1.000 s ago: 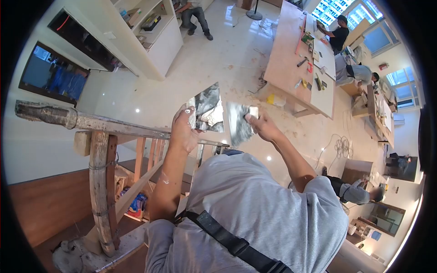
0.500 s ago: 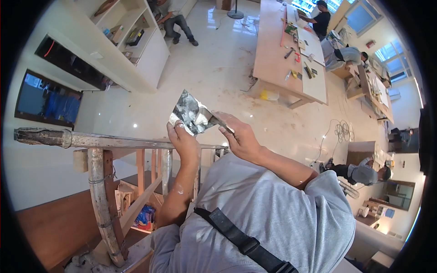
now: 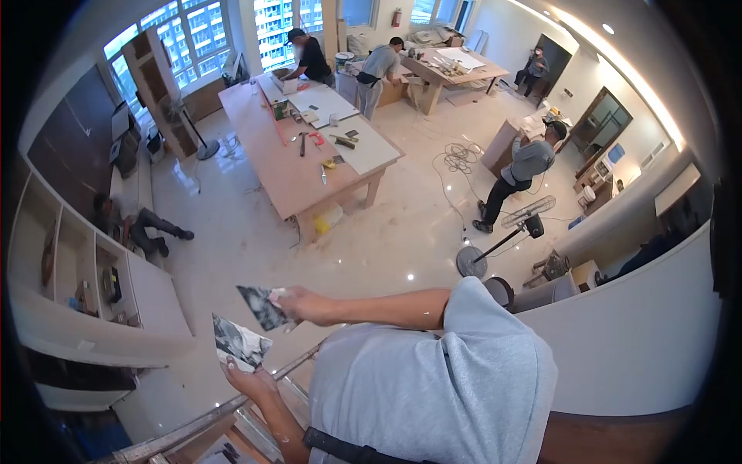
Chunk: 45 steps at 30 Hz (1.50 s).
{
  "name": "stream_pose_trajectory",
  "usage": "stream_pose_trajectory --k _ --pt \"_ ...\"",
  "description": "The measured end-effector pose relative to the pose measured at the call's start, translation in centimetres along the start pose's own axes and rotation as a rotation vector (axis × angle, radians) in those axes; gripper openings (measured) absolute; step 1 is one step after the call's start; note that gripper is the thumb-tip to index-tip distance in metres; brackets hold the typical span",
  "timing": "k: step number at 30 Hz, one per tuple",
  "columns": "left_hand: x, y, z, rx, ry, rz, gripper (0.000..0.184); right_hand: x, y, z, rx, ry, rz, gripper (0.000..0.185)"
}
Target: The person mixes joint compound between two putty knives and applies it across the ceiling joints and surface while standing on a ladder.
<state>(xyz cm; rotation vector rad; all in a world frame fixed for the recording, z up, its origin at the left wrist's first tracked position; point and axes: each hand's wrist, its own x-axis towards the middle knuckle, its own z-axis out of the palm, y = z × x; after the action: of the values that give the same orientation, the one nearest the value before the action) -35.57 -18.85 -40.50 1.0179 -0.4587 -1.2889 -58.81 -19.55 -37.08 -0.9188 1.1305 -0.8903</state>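
Note:
My left hand (image 3: 251, 380), low on the left, grips a flat metal plate (image 3: 236, 340) with a lump of white paste on it. Above and to its right, my right hand (image 3: 305, 305) is closed on the handle of a broad metal scraper (image 3: 263, 306), its blade pointing left and smeared with paste. A small gap separates the scraper from the plate. Both tools are over the pale floor, in front of my grey shirt.
A worktable (image 3: 270, 178) bears a hammer (image 3: 302, 145) and other tools. Several people are in the room, one by a box at the right. A standing fan (image 3: 471, 261) is ahead on the right. A worn rail (image 3: 185, 428) runs below my left hand.
The view has swung to the right and up over the room. The scraper, at the plate half a second ago, is now apart from it. Both hands appear lower in the view.

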Motion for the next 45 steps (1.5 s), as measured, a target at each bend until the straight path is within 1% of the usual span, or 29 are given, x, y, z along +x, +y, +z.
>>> stream_pose_trajectory --k 2,4,7,8,9,11,12,14,17,18,20,21,23,26,27,28,29,30,31,32,33,35,36,38,39,41,42,43,45 --pt "-0.5 0.2 0.8 0.04 -0.006 0.028 0.053 -1.1 -1.6 2.0 0.04 -0.078 -0.1 0.049" --pt "-0.2 -0.2 0.4 0.104 0.089 0.08 0.053 -1.9 -1.9 3.8 0.039 -0.181 -0.243 0.048" --pt "-0.1 -0.3 -0.1 0.108 0.201 0.158 0.05 -0.6 -0.3 5.3 -0.507 -0.118 -0.845 0.046" --pt "0.2 -0.4 -0.3 0.081 0.228 0.185 0.047 -1.1 -0.5 5.3 -0.502 -0.203 -0.763 0.045" --pt "0.4 -0.5 -0.5 0.052 0.256 0.211 0.045 -1.4 -0.5 5.1 -0.554 -0.202 -0.712 0.045" --pt "0.1 0.5 0.1 0.05 0.313 0.201 0.05 -1.5 -0.5 5.1 -0.66 -0.204 -0.611 0.046" --pt "0.1 0.8 0.4 0.045 0.343 0.196 0.052 -1.0 0.0 4.9 -0.698 -0.185 -0.635 0.044" --pt "0.5 0.8 -0.4 -0.015 0.28 0.161 0.044 0.5 1.9 3.9 -0.775 -0.147 -0.684 0.042" --pt "2.0 0.8 -2.4 -0.11 0.117 0.063 0.038 1.2 3.5 2.5 -0.774 -0.146 -0.584 0.037" --pt "2.4 0.8 -3.0 -0.144 0.058 0.024 0.037 1.5 3.7 2.0 -0.597 -0.166 -0.379 0.037" --pt "2.8 1.4 -3.4 -0.122 -0.014 -0.055 0.045 1.7 1.6 0.5 -0.241 -0.196 0.029 0.038" --pt "2.7 1.6 -3.5 -0.109 -0.052 -0.098 0.049 2.1 2.0 -0.3 0.089 -0.227 0.041 0.042" --pt "2.7 2.4 -3.4 -0.087 -0.057 -0.163 0.049 3.0 2.7 -2.0 0.752 -0.277 0.068 0.049" --pt "2.7 3.3 -2.3 -0.099 -0.113 -0.243 0.047 2.5 0.5 -3.4 1.016 -0.36 0.075 0.056" --pt "2.3 3.7 -2.3 -0.112 -0.109 -0.261 0.045 2.9 0.5 -3.5 0.896 -0.273 0.002 0.059" --pt "2.4 4.0 -2.2 -0.124 -0.123 -0.333 0.043 3.8 0.9 -3.3 0.774 -0.209 -0.051 0.062" --pt "2.7 4.0 -2.4 -0.144 -0.112 -0.392 0.041 3.7 0.5 -3.9 0.53 -0.088 -0.059 0.059" --pt "3.1 3.0 -3.9 -0.087 -0.244 -0.331 0.043 3.6 0.2 -4.6 0.282 0.027 -0.04 0.057" --pt "3.5 2.1 -5.5 -0.082 -0.299 -0.308 0.04 1.3 -2.7 -4.6 -0.254 0.012 -0.286 0.05" --pt "3.2 2.5 -4.3 0.028 -0.063 -0.349 0.036 0.8 -5.2 -4.5 -0.479 -0.152 -0.273 0.041" --pt "1.6 4.7 -1.6 0.11 -0.021 -0.36 0.034 1.4 -6.2 -4.0 -0.664 -0.297 -0.695 0.034" --pt "1.7 5.5 -1.2 0.133 -0.171 -0.44 0.039 0.7 -8.6 -2.3 -0.924 -0.438 -0.88 0.035" --pt "1.7 5.7 -1.4 0.134 -0.266 -0.46 0.041 0.7 -9.0 -1.4 -1.008 -0.49 -0.928 0.035" --pt "1.7 5.6 -1.2 0.244 -0.152 -0.473 0.043 0.6 -9.9 0.0 -1.191 -0.553 -1.047 0.035" --pt "1.9 5.5 -1.5 0.299 -0.109 -0.476 0.043 0.6 -10.2 0.9 -1.193 -0.588 -1.068 0.035" --pt "1.5 5.5 -2.9 0.255 -0.211 -0.494 0.042 -0.2 -10.1 2.8 -1.202 -0.644 -1.111 0.034" --pt "2.0 5.9 -0.9 0.246 -0.267 -0.522 0.041 0.3 -11.5 1.8 -1.217 -0.676 -1.111 0.033" --pt "2.0 5.8 -1.8 0.224 -0.335 -0.545 0.04 0.3 -10.7 2.9 -1.249 -0.707 -1.113 0.033" --pt "1.9 5.0 -2.4 0.173 -0.337 -0.497 0.035 -0.1 -10.0 3.2 -1.281 -0.738 -1.09 0.033"
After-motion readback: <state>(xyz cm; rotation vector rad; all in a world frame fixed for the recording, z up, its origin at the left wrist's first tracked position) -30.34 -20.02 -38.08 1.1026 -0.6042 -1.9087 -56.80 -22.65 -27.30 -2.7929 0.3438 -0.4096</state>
